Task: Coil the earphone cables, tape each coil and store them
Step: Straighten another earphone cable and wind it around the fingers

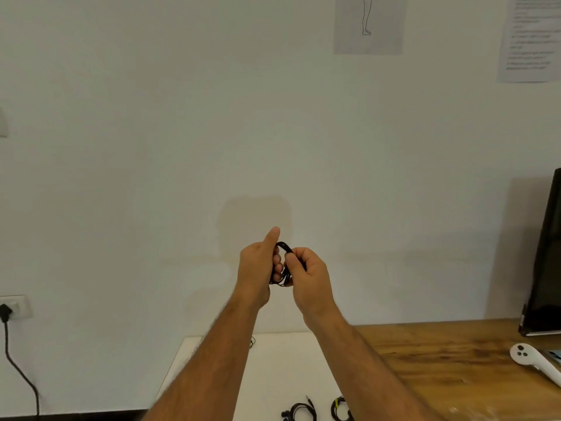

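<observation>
Hands raised before the wall. Left hand (258,262), at 9 o'clock of the black earphone coil (282,268), grips it, thumb up; right hand (306,275), at 3 o'clock, pinches its strands. I judge coiling in hand; taping next needs one hand free. Two coils (300,411) at 6 o'clock.

Two earphone coils side by side at white board (273,375) near edge: one (302,412) left, other (341,409) right. Controller (531,360) on wooden table (440,360) right edge; monitor (546,253) far-right corner.

Black earphone coil (283,265), white wall (182,147), brown wood-grain table (455,360) (white mat (273,375)).
</observation>
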`<action>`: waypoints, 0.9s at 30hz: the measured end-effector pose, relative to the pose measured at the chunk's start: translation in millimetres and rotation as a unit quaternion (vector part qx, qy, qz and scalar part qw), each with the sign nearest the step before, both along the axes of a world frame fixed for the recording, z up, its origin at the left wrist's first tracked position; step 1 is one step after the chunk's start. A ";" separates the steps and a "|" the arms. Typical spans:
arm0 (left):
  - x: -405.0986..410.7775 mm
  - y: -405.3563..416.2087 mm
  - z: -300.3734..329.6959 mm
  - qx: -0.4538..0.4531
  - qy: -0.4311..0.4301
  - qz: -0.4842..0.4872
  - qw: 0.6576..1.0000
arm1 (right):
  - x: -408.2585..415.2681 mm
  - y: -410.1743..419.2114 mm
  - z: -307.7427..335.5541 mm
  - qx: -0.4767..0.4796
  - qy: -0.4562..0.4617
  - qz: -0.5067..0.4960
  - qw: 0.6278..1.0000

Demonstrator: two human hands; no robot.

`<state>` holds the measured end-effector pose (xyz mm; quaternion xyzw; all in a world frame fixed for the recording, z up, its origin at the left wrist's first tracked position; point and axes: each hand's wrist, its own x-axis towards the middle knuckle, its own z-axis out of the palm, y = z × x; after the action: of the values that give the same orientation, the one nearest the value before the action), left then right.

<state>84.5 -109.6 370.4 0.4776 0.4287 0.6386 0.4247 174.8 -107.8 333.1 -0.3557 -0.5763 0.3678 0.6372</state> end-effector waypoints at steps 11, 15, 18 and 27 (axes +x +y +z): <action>-8.2 20.2 -48.8 -0.047 -0.043 -0.015 0.998 | 7.5 20.6 -19.8 -0.127 -0.021 0.006 0.992; -22.1 31.4 -86.4 -0.087 -0.056 -0.018 0.994 | 0.3 33.0 -49.7 -0.181 -0.027 -0.002 0.983; -31.1 38.7 -120.5 -0.114 -0.037 -0.035 0.992 | -5.2 45.5 -78.7 -0.222 -0.026 -0.007 0.975; -70.4 69.0 -258.5 -0.242 0.137 0.033 0.960 | -28.0 80.4 -208.7 -0.348 -0.090 0.008 0.933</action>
<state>14.1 -40.6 111.9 0.4294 0.6399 0.4580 0.4432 146.9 -27.4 124.4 -0.5823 -0.4701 0.5168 0.4156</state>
